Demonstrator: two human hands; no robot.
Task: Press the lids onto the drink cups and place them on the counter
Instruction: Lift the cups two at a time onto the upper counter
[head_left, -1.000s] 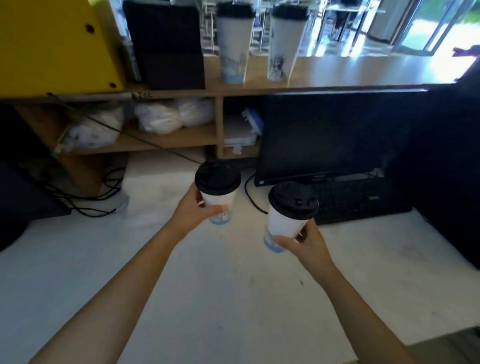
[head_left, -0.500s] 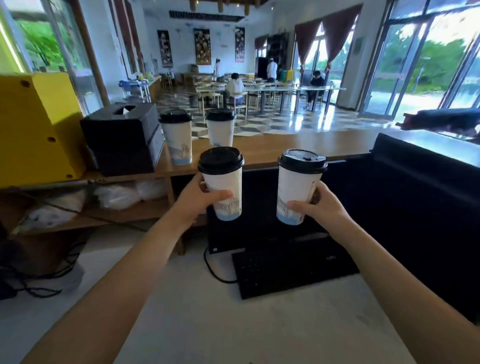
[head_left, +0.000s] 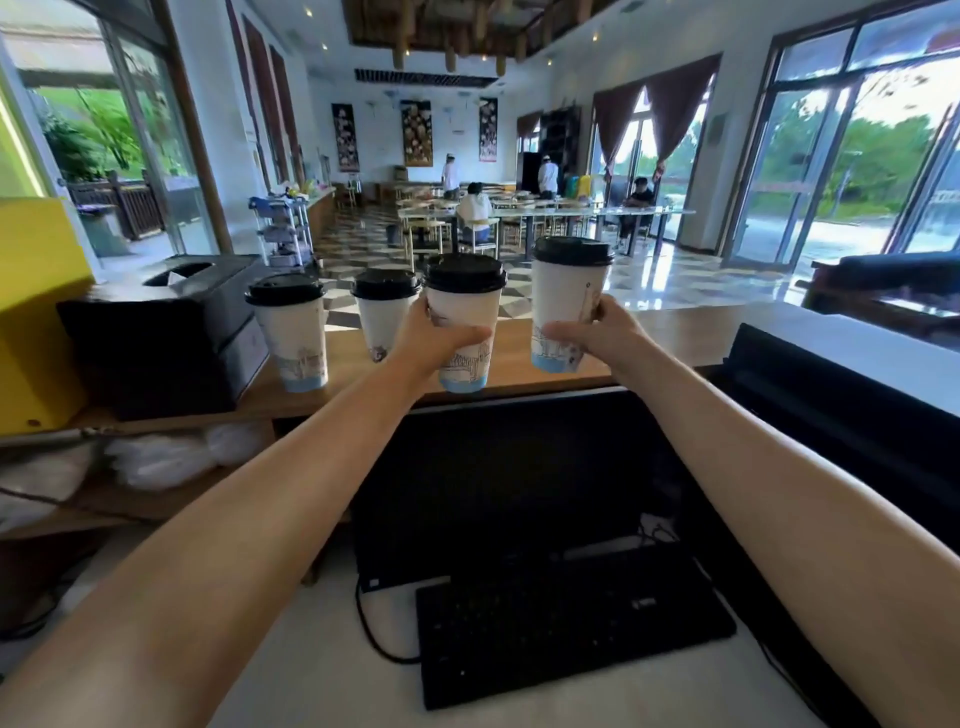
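The left hand (head_left: 434, 340) and right hand (head_left: 605, 332) each grip a lidded cup (head_left: 464, 317) (head_left: 566, 301) above the wooden counter (head_left: 670, 332).

Café, wooden service counter (head_left: 670, 332), dining tables (head_left: 545, 213), seated customers (head_left: 474, 208)

No readable text anywhere you look. Cup in your left hand (head_left: 435, 340) carries line drawing above blue band (head_left: 464, 358), no words legible. Cup in your right hand (head_left: 597, 332) has drawing near base (head_left: 557, 353) and small dark mark higher up, too small to read. Two cups on counter (head_left: 675, 332) show similar prints (head_left: 304, 364), no lettering made out. Wall posters (head_left: 417, 134) far back show patterns only. Keyboard (head_left: 571, 631) has small pale mark, blurred, unreadable.
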